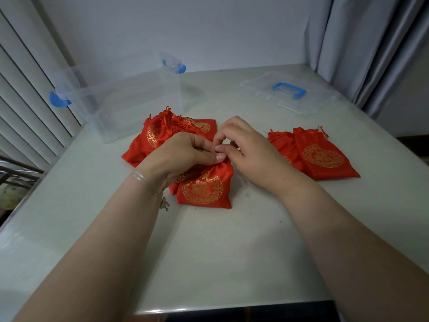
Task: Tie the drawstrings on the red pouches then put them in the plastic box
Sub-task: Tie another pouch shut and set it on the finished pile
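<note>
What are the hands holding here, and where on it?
Both hands, left hand and right hand, pinch the gathered neck of the nearest red pouch; the drawstrings are hidden by fingers.

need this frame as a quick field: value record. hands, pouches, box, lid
left hand: pinching the neck of the front pouch
right hand: fingers at the same neck, working the drawstring
left pile: pouches stacked by the box
right pile: two pouches, overlapping, flat
box: clear, open, no pouches inside
lid: off, flat on the table, far right
progress: tying under way, nothing boxed yet
</note>
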### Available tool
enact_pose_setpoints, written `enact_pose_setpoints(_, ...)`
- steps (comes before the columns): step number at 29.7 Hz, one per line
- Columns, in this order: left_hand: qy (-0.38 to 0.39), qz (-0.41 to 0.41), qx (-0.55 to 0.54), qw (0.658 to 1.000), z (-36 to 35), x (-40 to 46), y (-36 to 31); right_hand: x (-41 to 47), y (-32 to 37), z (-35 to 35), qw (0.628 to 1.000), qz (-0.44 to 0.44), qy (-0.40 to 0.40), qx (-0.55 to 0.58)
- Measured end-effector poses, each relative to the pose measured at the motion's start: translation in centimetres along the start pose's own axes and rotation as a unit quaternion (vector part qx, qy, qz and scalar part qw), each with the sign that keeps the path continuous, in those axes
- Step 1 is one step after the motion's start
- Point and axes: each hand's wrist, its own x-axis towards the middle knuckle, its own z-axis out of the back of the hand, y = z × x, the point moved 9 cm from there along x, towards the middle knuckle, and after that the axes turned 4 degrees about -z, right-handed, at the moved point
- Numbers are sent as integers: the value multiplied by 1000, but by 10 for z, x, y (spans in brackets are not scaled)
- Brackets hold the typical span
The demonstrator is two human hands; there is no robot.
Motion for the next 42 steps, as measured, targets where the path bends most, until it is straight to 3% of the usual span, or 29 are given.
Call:
enact_pose_setpoints(4,-9,-11,-15,1000,-5,1,0,0,-11,-3,983,-75,59,158)
enact_pose_setpoints(9,-28,-34,-47,998,1,1,-2,-7,-28,-18,970,-143,155,118)
enact_pose_setpoints(16,-40,-32,-55,997,1,0,-4,-1,-41,0,984,-146,83,57)
enact_pose_setpoints(22,-109,-22,-41,993,14,0,-1,-3,-32,22,992,-123,8,-38)
enact_pose_setpoints(30,-111,-23,-60,992,13,0,-2,-6,-29,11,986,-125,110,10)
enact_pose_setpoints(34,-95,-81,-4,992,9,-4,-17,-1,-32,32,993,-116,23,20)
enact_pose_setpoints(38,-65,-124,8,990,-4,-6,-26,-4,-33,15,979,-140,101,107)
enact_pose_setpoints(42,-76,-132,17,988,-5,-6,-25,-7,-44,9,967,-196,114,118)
